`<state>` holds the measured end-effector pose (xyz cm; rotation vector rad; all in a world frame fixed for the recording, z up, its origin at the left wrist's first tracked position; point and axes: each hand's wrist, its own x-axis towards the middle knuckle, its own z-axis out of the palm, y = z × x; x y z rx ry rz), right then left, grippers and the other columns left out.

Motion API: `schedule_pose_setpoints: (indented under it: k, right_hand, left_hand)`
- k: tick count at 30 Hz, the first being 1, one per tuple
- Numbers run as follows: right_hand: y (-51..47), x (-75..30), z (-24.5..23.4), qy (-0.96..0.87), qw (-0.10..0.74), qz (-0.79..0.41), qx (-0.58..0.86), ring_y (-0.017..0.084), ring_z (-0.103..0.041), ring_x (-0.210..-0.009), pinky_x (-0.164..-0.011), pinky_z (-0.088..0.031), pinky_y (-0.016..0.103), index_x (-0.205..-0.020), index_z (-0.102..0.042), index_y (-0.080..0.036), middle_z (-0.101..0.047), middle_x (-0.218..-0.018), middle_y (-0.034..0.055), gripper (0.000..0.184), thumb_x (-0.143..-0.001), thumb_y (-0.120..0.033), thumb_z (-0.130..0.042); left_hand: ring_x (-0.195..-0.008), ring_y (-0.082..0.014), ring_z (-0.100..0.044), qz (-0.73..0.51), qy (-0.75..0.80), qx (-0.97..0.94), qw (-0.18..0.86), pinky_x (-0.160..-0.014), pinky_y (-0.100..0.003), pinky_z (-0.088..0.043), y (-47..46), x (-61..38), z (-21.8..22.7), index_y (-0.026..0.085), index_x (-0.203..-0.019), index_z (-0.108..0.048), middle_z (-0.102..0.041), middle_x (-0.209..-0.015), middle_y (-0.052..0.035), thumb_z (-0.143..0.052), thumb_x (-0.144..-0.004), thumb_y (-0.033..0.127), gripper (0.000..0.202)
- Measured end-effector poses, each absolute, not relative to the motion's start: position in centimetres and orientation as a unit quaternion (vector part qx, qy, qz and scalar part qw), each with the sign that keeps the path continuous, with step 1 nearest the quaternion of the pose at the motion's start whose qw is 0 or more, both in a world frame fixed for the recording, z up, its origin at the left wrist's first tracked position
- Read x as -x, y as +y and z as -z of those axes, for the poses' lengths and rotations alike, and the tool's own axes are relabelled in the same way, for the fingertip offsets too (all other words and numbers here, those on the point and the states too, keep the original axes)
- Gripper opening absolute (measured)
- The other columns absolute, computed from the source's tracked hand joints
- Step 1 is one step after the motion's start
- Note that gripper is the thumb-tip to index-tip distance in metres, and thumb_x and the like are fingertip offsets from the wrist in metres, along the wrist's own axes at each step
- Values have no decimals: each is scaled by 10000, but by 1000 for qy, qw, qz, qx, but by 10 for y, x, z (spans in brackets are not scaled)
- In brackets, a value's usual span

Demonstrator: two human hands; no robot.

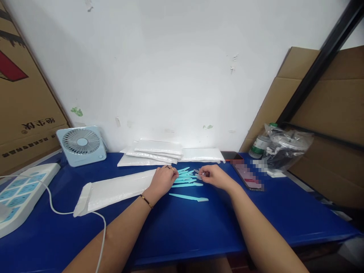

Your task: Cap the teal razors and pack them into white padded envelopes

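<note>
Several turquoise eyebrow razors (186,185) lie in a loose pile on the blue table, between my two hands. One more razor (189,197) lies apart, nearer to me. My left hand (165,178) is closed at the handle ends of the pile, its fingertips on razors. To the right of the pile, my right hand (213,176) is pinched at a small clear plastic piece (196,172), whose kind I cannot make out. Under and left of my left hand lies a long white padded mailer (119,191), its flap end toward the left.
White padded mailers (153,153) are stacked by the wall. A blue fan (82,146), a power strip (28,193) and its white cable are on the left. On the right are a phone (247,175), another phone (232,156), a bottle (258,147) and a plastic-wrapped item (284,151).
</note>
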<state>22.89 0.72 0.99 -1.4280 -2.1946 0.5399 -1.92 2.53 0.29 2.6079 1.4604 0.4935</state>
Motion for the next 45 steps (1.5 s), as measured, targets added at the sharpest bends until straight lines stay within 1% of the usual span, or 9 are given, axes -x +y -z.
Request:
schedule_pose_setpoints:
  k: [8, 13, 24, 28, 33, 37, 40, 42, 45]
  right_hand:
    - [8, -230, -10, -799, 243, -187, 517, 115, -504, -584, -553, -367, 213, -779, -656, -178, -623, -681, 2, 124, -727, -215, -549]
    - [6, -220, -10, -812, 242, -197, 494, 116, -516, -604, -574, -375, 213, -799, -660, -184, -639, -721, 9, 145, -750, -211, -527]
    - [4, -239, -17, -797, 249, -206, 510, 105, -465, -547, -522, -353, 207, -771, -650, -168, -592, -647, -2, 126, -730, -219, -543]
    - [3, -234, -16, -807, 242, -205, 498, 111, -492, -572, -543, -367, 212, -765, -655, -173, -621, -682, 7, 128, -741, -229, -542]
    - [2, -222, -13, -813, 245, -219, 481, 119, -516, -598, -564, -383, 216, -814, -670, -176, -636, -712, 16, 161, -751, -215, -526]
    - [-1, -221, -13, -811, 223, -273, 467, 114, -510, -578, -528, -373, 204, -807, -672, -169, -619, -675, 9, 155, -729, -197, -542]
    - [-1, -226, -13, -815, 171, -317, 454, 116, -522, -570, -514, -369, 200, -809, -685, -169, -629, -669, 7, 155, -718, -197, -562]
    - [1, -231, -12, -815, 163, -297, 470, 122, -534, -576, -525, -373, 206, -793, -691, -172, -637, -667, 9, 153, -731, -206, -556]
    - [8, -238, -8, -806, 194, -197, 523, 131, -546, -600, -557, -377, 219, -794, -691, -174, -642, -700, 19, 154, -739, -195, -549]
  left_hand:
    - [-934, -195, -558, -156, 490, -856, 61, -765, -306, -377, 26, 20, -5, 213, -870, -637, -655, -933, -40, -421, -889, 277, 226]
    - [-914, -196, -557, -155, 475, -864, 68, -751, -306, -371, 22, 17, -6, 221, -856, -642, -653, -905, -29, -439, -879, 302, 219]
    - [-912, -191, -566, -169, 483, -856, 70, -766, -304, -380, 21, 18, -9, 222, -853, -640, -662, -911, -31, -430, -880, 293, 224]
    - [-895, -187, -571, -176, 479, -857, 75, -750, -295, -382, 22, 18, -9, 223, -850, -640, -665, -895, -26, -432, -877, 278, 217]
    - [-870, -190, -568, -169, 464, -866, 83, -729, -296, -371, 17, 16, -13, 217, -828, -646, -665, -880, -23, -440, -869, 287, 221]
    - [-851, -181, -575, -152, 430, -883, 107, -722, -284, -369, 12, 16, -17, 212, -772, -655, -677, -878, -14, -452, -859, 286, 233]
    - [-791, -159, -588, -116, 398, -900, 134, -707, -262, -371, 10, 17, -16, 220, -746, -658, -685, -823, 0, -465, -859, 317, 243]
    - [-792, -159, -592, -98, 397, -905, 119, -724, -265, -368, 11, 18, -14, 230, -766, -667, -686, -813, -1, -465, -865, 325, 245]
    - [-891, -187, -580, -94, 424, -899, 55, -748, -283, -354, 17, 19, -7, 245, -877, -685, -683, -918, -27, -496, -851, 285, 195]
